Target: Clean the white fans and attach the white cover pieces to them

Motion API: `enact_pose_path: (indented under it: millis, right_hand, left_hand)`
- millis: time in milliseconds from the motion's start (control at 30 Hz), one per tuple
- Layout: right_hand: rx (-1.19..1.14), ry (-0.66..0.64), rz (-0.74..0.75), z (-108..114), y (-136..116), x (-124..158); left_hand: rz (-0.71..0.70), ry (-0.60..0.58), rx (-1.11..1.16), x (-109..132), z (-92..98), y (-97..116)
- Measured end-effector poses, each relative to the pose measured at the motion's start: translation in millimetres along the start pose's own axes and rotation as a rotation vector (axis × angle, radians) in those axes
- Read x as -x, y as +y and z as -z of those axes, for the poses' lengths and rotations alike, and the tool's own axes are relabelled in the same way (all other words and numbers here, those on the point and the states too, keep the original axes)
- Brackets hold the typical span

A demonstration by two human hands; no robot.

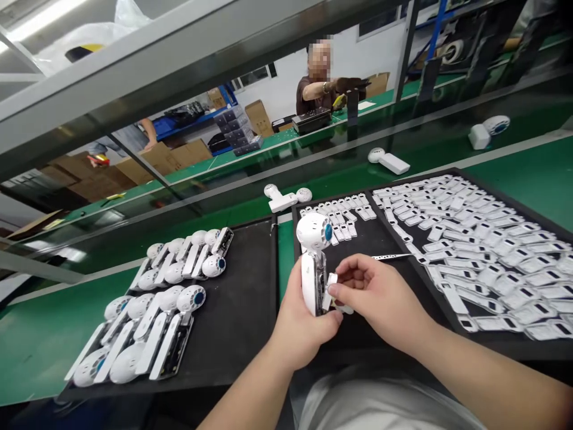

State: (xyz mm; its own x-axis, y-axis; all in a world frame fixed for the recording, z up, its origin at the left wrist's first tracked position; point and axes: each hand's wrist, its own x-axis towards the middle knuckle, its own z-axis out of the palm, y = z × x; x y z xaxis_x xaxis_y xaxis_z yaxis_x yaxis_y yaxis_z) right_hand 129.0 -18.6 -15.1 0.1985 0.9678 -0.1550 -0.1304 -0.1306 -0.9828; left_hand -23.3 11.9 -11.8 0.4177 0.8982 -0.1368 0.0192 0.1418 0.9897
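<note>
My left hand (299, 322) is wrapped round the handle of a small white hand-held fan (313, 254), held upright with its round head on top and its open handle facing right. My right hand (373, 295) pinches a small white cover piece (331, 286) against the fan's handle. Both hands are over a black tray (380, 239) in front of me.
A black tray (242, 310) at left carries several white fans lying in two groups (152, 322). The tray at right (537, 209) is covered with several white cover pieces (487, 251). Loose fans (286, 198) lie on the green belt (528, 173). A person (319, 83) works across the line.
</note>
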Motion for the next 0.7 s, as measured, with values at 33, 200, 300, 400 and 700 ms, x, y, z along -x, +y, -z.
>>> enact_pose_path:
  millis: [33, 200, 300, 400, 700]
  right_hand:
    - [0.013, -0.004, -0.005, -1, 2, 0]
    - [0.021, -0.032, 0.007, -5, 8, -3]
    - [0.217, -0.066, 0.104, -2, 14, -1]
    - [0.692, -0.073, 0.331, 13, 35, 3]
    - [1.249, -0.083, 0.653, 61, 76, 13]
  left_hand:
    - [-0.001, 0.008, -0.037, 2, -2.2, 0]
    - [-0.029, 0.050, -0.120, 7, -9.3, -8]
    - [-0.040, 0.079, -0.027, 5, -6.0, -12]
    - [0.024, 0.064, 0.183, 1, 5.6, -11]
    - [-0.015, 0.224, 0.509, -2, 42.4, 2]
